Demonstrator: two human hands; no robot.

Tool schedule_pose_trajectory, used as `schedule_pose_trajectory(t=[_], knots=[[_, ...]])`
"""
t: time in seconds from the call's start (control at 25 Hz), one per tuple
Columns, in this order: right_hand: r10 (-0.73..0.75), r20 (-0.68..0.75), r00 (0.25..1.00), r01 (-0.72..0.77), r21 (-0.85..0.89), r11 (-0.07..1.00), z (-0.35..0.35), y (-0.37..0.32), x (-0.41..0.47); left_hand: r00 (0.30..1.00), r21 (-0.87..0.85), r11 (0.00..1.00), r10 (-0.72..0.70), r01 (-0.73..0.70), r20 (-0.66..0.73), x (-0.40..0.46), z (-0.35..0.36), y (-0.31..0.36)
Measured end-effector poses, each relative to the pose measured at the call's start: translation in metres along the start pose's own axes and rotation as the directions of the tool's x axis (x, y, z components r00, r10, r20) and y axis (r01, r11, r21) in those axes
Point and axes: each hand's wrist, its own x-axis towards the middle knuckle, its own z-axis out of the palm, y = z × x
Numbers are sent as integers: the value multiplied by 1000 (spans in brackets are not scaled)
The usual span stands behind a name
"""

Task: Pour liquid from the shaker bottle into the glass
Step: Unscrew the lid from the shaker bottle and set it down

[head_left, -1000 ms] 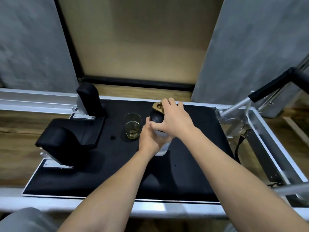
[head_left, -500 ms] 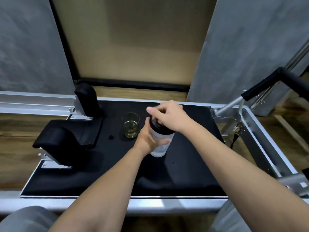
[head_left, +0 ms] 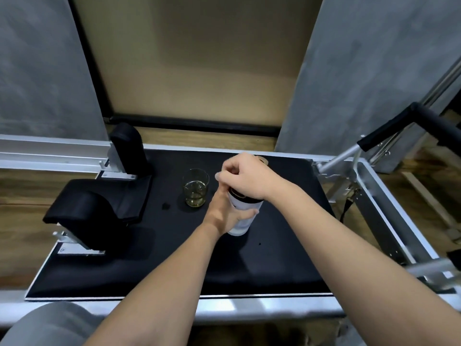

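Observation:
The shaker bottle [head_left: 245, 211], a clear body with a black lid, stands upright on the black padded platform [head_left: 287, 258]. My left hand [head_left: 224, 213] is wrapped around its body from the left. From above, my right hand [head_left: 245, 177] is curled down over the black lid and hides most of it. The glass [head_left: 195, 190] stands just left of the bottle, apart from both hands, with a little yellowish liquid at its bottom.
Black padded blocks [head_left: 99, 208] and an upright pad [head_left: 127, 146] sit at the platform's left. A tan object [head_left: 262, 159] peeks out behind my right hand. A metal frame with a black-gripped bar [head_left: 389, 131] rises at right. A small dark speck [head_left: 165, 205] lies near the glass.
My right hand has curled from a flat cover over the bottle top into a tight grip on the lid and turned. My left hand stays on the bottle body.

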Motion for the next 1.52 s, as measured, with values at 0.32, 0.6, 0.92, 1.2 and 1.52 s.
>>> schedule_pose_trajectory(t=[0.32, 0.6, 0.92, 1.2, 1.52], knots=[[34, 12, 999, -32, -131, 991, -3, 22, -4, 970, 373, 899, 244, -230, 9, -4, -8, -5], [203, -265, 943, -296, -386, 873, -7, 18, -5, 985, 306, 937, 172, -167, 9, 4, -8, -7], [106, -148, 983, -65, 259, 964, -18, 14, -11, 980, 314, 931, 198, -187, -4, -1, -5, -8], [-6, 42, 999, 12, -131, 991, 4, 13, -24, 980, 274, 942, 199, -195, 15, 0, -6, -8], [207, -190, 960, -279, -565, 776, 4, 3, -17, 984, 331, 935, 160, -127, -76, -4, -6, -9]])
